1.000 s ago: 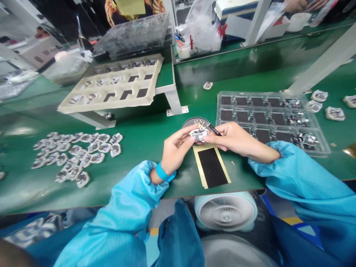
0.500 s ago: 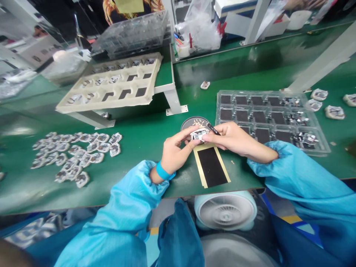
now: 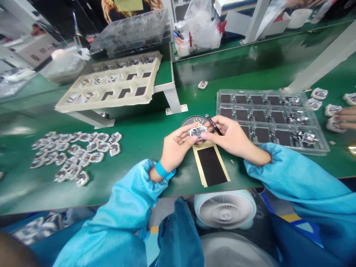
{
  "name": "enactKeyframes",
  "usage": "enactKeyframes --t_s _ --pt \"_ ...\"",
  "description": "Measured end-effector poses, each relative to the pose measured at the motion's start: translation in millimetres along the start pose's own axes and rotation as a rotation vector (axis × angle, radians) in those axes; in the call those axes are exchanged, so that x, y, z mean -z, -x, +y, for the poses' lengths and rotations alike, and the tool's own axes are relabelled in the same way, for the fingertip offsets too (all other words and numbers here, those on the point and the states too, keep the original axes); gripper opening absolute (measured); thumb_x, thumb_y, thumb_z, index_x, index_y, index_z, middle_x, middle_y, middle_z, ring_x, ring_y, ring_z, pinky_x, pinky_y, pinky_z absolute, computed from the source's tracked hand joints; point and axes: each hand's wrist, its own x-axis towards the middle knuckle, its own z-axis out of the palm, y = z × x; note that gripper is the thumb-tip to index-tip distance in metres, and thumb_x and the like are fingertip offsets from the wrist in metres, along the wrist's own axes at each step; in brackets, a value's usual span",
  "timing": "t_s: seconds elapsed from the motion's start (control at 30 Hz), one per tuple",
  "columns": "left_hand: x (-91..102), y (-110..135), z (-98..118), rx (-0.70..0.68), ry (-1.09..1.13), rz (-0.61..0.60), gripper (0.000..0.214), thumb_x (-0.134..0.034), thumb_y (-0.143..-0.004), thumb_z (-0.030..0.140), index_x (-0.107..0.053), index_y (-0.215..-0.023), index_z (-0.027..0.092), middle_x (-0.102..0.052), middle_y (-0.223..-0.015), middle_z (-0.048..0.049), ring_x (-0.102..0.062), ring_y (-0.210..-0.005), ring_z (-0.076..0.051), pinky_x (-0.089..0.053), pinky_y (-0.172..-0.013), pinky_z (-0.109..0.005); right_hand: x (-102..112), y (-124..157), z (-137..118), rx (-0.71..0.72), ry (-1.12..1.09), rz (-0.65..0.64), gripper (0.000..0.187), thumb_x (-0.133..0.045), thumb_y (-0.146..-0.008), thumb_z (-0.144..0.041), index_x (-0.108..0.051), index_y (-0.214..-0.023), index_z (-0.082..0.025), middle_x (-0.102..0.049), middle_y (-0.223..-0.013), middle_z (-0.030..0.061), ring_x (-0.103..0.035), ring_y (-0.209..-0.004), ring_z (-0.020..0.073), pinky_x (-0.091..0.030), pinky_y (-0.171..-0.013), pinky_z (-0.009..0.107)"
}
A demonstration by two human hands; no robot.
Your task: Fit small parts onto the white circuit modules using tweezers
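Observation:
Above the round grey dish (image 3: 184, 121) of tiny pale parts, a small white device housing (image 3: 198, 132) with electronics inside is held in front of me. My left hand (image 3: 178, 142) is closed on its left side, thumb on the near edge. My right hand (image 3: 229, 135) steadies the housing's right side with its thumb. Black tweezers (image 3: 213, 124) with white lettering are tucked in my right hand, their visible end slanting up and left. Under the hands lies a black pad on yellow backing (image 3: 213, 167).
Several similar housings (image 3: 75, 152) lie at left. A raised cream tray (image 3: 111, 87) stands behind. At right is a clear compartment tray (image 3: 260, 118) of black-faced parts. Another person's hand (image 3: 347, 118) touches housings at the far right. A fan (image 3: 225, 209) sits below the bench edge.
The tweezers have swung more upright in my right hand, and the housing has tilted slightly. Another person's hand has come in at the right edge, by the housings there.

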Motion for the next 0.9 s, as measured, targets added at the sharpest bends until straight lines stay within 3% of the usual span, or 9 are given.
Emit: enactKeyframes --t_s 0.13,0.33,0.43,0.57,0.9 --pt "-3.1 1 1 -0.013 -0.017 0.034 0.042 -0.087 -0.079 0.034 -0.075 -0.116 0.017 -0.078 -0.112 -0.0107 -0.077 -0.097 -0.024 -0.066 -0.082 -0.034 -4 1 1 0.014 0.011 0.035 0.039 -0.091 -0.071 -0.035 -0.065 -0.096 -0.019 -0.07 -0.085 0.0013 -0.067 -0.078 0.0164 -0.055 -0.073 0.031" --pt "-6.6 3 -2 -0.013 -0.048 0.05 0.038 -0.085 -0.082 0.036 -0.074 -0.114 0.018 -0.077 -0.115 -0.01 -0.077 -0.093 -0.022 -0.065 -0.083 -0.035 -7 1 -2 -0.052 0.113 -0.049 0.026 -0.08 -0.081 -0.038 -0.069 -0.087 -0.016 -0.068 -0.082 0.0021 -0.06 -0.074 0.0154 -0.048 -0.068 0.03" --pt "-7.1 3 -3 0.003 -0.147 0.05 0.036 -0.081 -0.084 0.042 -0.074 -0.11 0.018 -0.078 -0.11 -0.0096 -0.076 -0.09 -0.022 -0.065 -0.077 -0.033 -7 0 -5 -0.072 0.117 -0.055 0.026 -0.08 -0.079 -0.038 -0.066 -0.078 -0.016 -0.063 -0.073 -0.0004 -0.056 -0.069 0.0139 -0.044 -0.063 0.028" --pt "-8.1 4 -4 0.007 -0.202 0.061 0.034 -0.079 -0.085 0.045 -0.076 -0.103 0.016 -0.079 -0.092 -0.0078 -0.075 -0.079 -0.02 -0.065 -0.074 -0.034 -10 -2 -8 -0.127 -0.013 -0.059 0.028 -0.084 -0.074 -0.037 -0.064 -0.076 -0.017 -0.065 -0.074 0.0 -0.061 -0.069 0.0151 -0.05 -0.066 0.03" --pt "-15.9 11 -1 -0.099 -0.214 0.196 0.03 -0.081 -0.084 0.042 -0.076 -0.099 0.015 -0.078 -0.086 -0.0068 -0.073 -0.072 -0.018 -0.062 -0.063 -0.028 -26 5 -2 -0.075 -0.127 0.019 0.035 -0.086 -0.073 -0.042 -0.061 -0.08 -0.019 -0.064 -0.076 -0.0005 -0.062 -0.072 0.0159 -0.056 -0.069 0.032"
